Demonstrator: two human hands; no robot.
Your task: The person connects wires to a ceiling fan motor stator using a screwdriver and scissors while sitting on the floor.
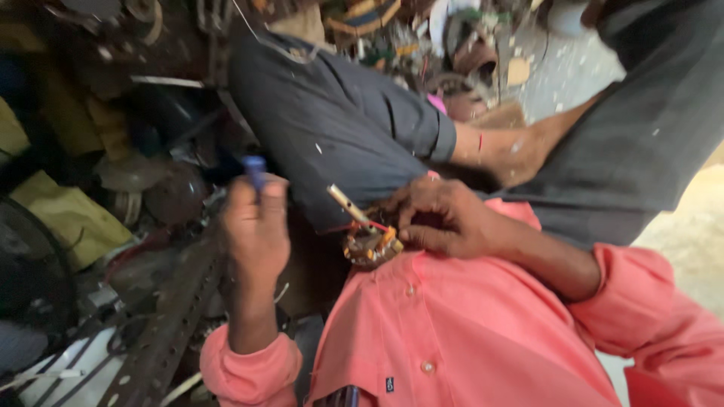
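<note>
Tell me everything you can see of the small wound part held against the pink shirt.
The wound coil part is small and roundish, with copper-coloured windings, orange patches and thin red wires at its top. A pale stick-like shaft juts up and left from it. It rests tilted against the pink shirt, and the right hand pinches its upper right edge. The left hand, apart from it, grips a blue-tipped tool. Blur hides finer detail.

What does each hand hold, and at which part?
The left hand grips a blue-handled tool by its handle. The right hand holds a small wire coil at its right edge, against the pink shirt.
</note>
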